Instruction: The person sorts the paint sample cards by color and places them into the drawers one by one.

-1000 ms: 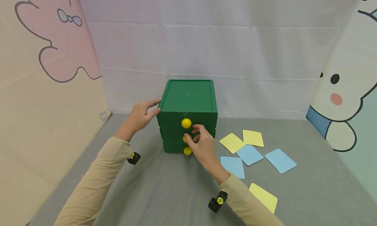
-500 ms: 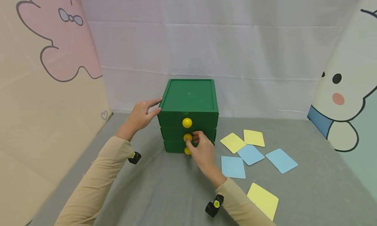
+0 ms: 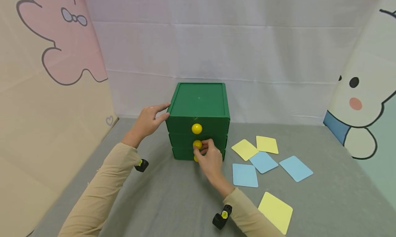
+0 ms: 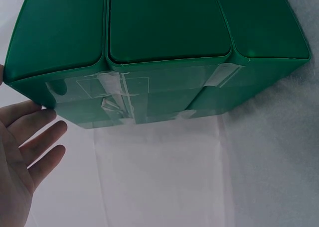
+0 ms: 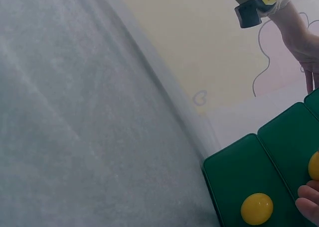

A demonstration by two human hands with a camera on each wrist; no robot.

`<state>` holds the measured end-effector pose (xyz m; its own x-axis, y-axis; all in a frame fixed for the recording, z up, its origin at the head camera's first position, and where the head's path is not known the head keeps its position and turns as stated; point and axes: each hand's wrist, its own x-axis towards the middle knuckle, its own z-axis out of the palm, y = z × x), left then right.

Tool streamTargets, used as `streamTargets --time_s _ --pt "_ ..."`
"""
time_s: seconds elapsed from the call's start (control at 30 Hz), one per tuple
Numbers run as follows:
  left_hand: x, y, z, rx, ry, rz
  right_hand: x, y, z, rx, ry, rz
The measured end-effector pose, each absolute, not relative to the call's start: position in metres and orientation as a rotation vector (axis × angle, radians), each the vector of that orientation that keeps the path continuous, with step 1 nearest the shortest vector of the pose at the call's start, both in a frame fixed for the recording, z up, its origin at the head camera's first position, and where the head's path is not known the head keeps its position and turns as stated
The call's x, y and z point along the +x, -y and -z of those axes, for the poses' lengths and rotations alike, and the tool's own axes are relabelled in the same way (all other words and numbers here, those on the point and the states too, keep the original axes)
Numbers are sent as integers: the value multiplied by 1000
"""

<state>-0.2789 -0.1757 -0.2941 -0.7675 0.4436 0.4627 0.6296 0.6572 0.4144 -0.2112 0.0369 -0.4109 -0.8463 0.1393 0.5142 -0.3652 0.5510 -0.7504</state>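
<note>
A green three-drawer box [image 3: 199, 101] stands on the grey cloth, one round yellow knob on each drawer front. All three drawers are closed. My left hand [image 3: 146, 121] touches the box's upper left edge with straight, spread fingers. At the middle drawer, my right hand [image 3: 212, 161] pinches the yellow knob [image 3: 197, 143] between thumb and fingers. Above it sits the top knob [image 3: 196, 128]; the bottom knob [image 3: 196, 158] is partly covered by my hand. In the right wrist view, fingertips [image 5: 309, 207] lie right at the middle knob, and the bottom knob [image 5: 256, 209] shows fully.
Right of the box lie square cards: yellow cards, one at the back [image 3: 267, 144] and one nearer me [image 3: 276, 211], and blue cards, one outermost [image 3: 296, 168]. A white curtain [image 3: 216, 55] hangs behind the box. Clear tape [image 4: 117, 92] crosses the box's side.
My right hand has moved down from beside the top knob to the middle knob, its fingers closing around it. The left hand stays at the box edge.
</note>
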Motion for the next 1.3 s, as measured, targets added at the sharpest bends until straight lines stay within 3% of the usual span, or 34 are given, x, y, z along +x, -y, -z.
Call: streamTargets --time_s 1.3 --pt "-278 175 295 -850 2540 806 -143 -54 406 357 2386 -1394"
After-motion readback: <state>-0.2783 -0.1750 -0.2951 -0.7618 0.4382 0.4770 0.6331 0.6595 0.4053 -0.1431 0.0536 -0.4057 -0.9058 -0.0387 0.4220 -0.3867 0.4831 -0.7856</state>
